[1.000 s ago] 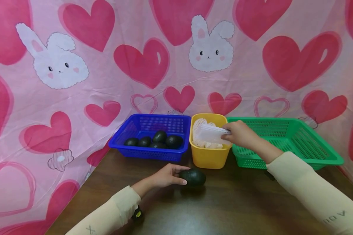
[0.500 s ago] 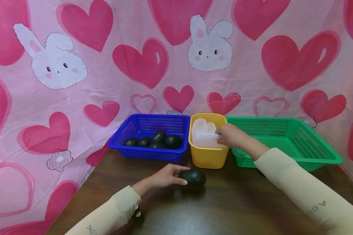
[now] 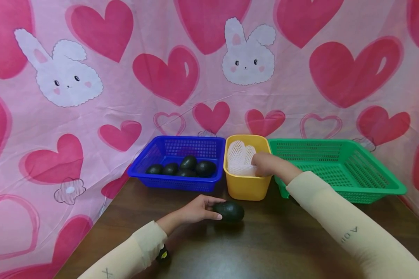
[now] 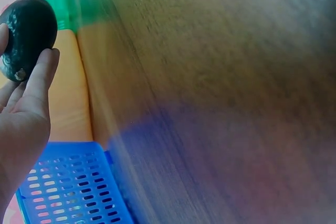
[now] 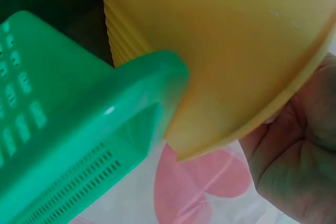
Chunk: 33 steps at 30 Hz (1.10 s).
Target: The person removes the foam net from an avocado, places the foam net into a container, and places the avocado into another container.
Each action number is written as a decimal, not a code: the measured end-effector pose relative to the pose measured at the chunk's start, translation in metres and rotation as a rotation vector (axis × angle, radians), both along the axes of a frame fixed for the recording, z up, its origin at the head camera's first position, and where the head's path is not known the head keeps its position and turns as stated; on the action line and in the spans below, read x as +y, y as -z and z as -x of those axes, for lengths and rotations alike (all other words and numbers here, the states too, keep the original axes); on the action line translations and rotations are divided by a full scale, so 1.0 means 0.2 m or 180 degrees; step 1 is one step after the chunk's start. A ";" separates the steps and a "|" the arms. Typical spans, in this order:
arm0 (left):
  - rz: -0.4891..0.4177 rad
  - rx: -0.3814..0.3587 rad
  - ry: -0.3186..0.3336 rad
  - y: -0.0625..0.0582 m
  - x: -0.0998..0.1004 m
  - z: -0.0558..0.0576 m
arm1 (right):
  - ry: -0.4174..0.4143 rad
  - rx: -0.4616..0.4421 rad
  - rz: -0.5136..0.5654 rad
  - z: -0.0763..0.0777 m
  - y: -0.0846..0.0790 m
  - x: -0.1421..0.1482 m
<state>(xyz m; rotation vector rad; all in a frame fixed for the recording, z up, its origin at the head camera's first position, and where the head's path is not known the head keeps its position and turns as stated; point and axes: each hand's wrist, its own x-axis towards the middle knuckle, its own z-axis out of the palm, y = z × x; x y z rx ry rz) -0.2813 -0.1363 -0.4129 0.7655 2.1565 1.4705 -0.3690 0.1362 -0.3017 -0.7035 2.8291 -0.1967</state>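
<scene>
My left hand (image 3: 200,208) grips a dark green avocado (image 3: 229,211) above the table, in front of the yellow bin (image 3: 248,188). The left wrist view shows the thumb and fingers around that avocado (image 4: 32,32). White foam net sleeves (image 3: 238,157) fill the yellow bin. My right hand (image 3: 267,164) reaches down into the bin at its right side, among the sleeves. Its fingertips are hidden there; in the right wrist view the bin wall covers the fingers and only the palm (image 5: 291,156) shows.
Left of the bin stands a blue basket (image 3: 181,183) with several avocados (image 3: 188,162) in it. A green basket (image 3: 342,189) adjoins the bin on the right. All stand on a brown wooden table (image 3: 258,244) before a pink heart-print cloth (image 3: 209,93).
My right hand has moved left and down into the yellow bin; the foam sleeve it held raised a second ago is now low among the others. The left hand and avocado stay put.
</scene>
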 end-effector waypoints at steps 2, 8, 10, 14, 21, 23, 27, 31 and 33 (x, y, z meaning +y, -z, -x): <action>0.0004 -0.0006 -0.0006 0.00 0.00 0.00 | 0.0000 -0.0047 -0.0069 0.01 0.01 -0.01; -0.0020 -0.0033 0.0008 0.00 0.00 0.00 | 0.0067 -0.0216 -0.0220 0.04 0.03 -0.02; -0.0032 -0.0046 0.0013 0.00 0.00 0.00 | 0.0085 -0.0270 -0.0252 0.05 0.04 -0.03; -0.0041 -0.0067 0.0006 0.00 0.00 0.00 | 0.0176 -0.0390 -0.0336 0.06 0.04 -0.05; -0.0081 -0.0116 -0.0018 0.00 0.01 -0.01 | 0.0277 -0.0581 -0.0422 0.07 0.04 -0.07; -0.0097 -0.0131 -0.0024 0.00 0.00 -0.01 | 0.0306 -0.0607 -0.0416 0.07 0.04 -0.07; -0.0085 -0.0104 -0.0021 0.01 0.00 0.00 | 0.0377 -0.0638 -0.0394 0.07 0.04 -0.07; -0.0058 -0.0089 -0.0022 0.01 0.00 0.00 | 0.0354 -0.0627 -0.0362 0.07 0.02 -0.06; -0.0058 -0.0098 -0.0028 0.01 0.00 0.00 | 0.0352 -0.0641 -0.0337 0.07 0.01 -0.06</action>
